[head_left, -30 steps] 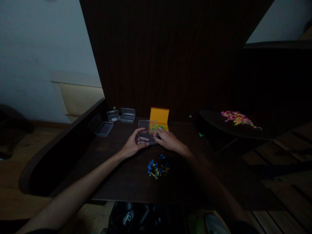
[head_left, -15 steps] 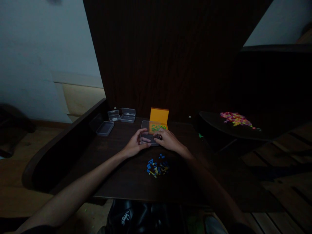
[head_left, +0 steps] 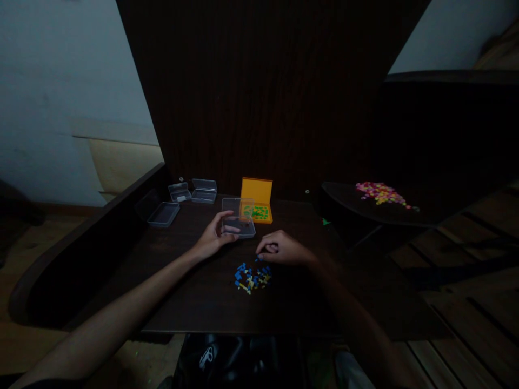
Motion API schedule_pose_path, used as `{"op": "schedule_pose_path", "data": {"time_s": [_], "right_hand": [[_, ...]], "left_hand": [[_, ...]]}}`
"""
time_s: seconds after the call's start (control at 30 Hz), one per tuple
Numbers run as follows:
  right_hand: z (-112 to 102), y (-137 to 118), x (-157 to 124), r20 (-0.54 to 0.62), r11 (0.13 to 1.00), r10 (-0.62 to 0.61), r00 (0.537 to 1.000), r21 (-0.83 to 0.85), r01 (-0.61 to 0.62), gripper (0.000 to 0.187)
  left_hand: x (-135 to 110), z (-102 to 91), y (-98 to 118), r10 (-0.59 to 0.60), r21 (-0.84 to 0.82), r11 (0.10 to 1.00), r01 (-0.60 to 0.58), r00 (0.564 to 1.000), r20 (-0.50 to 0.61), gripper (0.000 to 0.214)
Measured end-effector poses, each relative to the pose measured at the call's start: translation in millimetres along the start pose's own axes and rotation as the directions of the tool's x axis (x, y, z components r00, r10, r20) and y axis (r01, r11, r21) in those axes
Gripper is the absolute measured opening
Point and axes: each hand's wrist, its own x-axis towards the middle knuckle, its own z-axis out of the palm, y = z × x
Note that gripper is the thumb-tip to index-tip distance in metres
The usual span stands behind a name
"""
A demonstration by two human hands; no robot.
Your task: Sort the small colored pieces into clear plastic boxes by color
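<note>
Left hand (head_left: 210, 237) is clamping its fingers on the clear box (head_left: 246, 233), twelve o'clock from the coloured pieces (head_left: 251, 281), while right hand (head_left: 284, 248), finger grip unclear from where I'm standing, is needing a light pinch.

Left of a tall dark panel (head_left: 263, 97), a pale wall (head_left: 60, 65) rises above wooden floor (head_left: 24, 243) (all dimly lit).

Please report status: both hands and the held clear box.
Left hand holds clear box, lid open. Right hand at blue-yellow pile's far edge, grip unclear. Open orange box close behind.
</note>
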Motion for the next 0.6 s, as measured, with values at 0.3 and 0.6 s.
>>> {"op": "schedule_pose_path", "data": {"time_s": [0.3, 0.6], "right_hand": [[12.2, -2.2, 3.5, 0.215, 0.988, 0.046, 0.976, -0.154, -0.013, 0.026], [12.4, -1.4, 3.3, 0.248, 0.981, 0.059, 0.967, -0.196, -0.01, 0.029]], "left_hand": [[-1.7, -0.1, -4.3, -0.008, 0.002, 1.0, 0.007, 1.0, 0.021, 0.064], [-1.5, -5.3, -4.8, 0.0, -0.001, 1.0, 0.0, 1.0, 0.016, 0.064]]}}
